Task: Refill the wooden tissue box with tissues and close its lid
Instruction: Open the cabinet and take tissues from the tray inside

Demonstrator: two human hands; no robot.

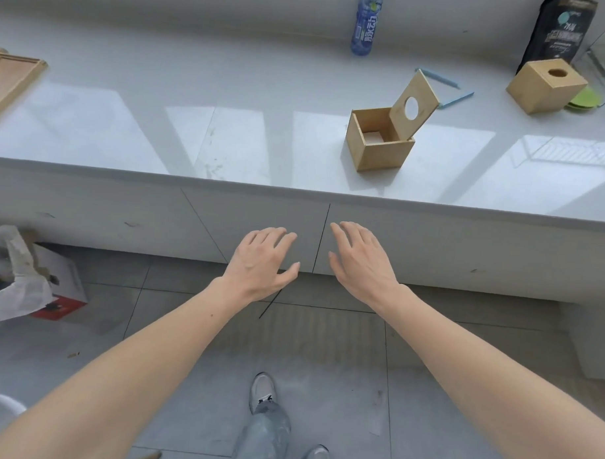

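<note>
The left hand and the right hand were both spread open, palms down, holding nothing and touching nothing, out in front of the white table. The wooden tissue box sat on the table, well apart from the hands, with its lid tipped up and open. A second wooden box stood shut near the far right. One blue bottle and one black bag stood at the back. The floor was grey tile.
</note>
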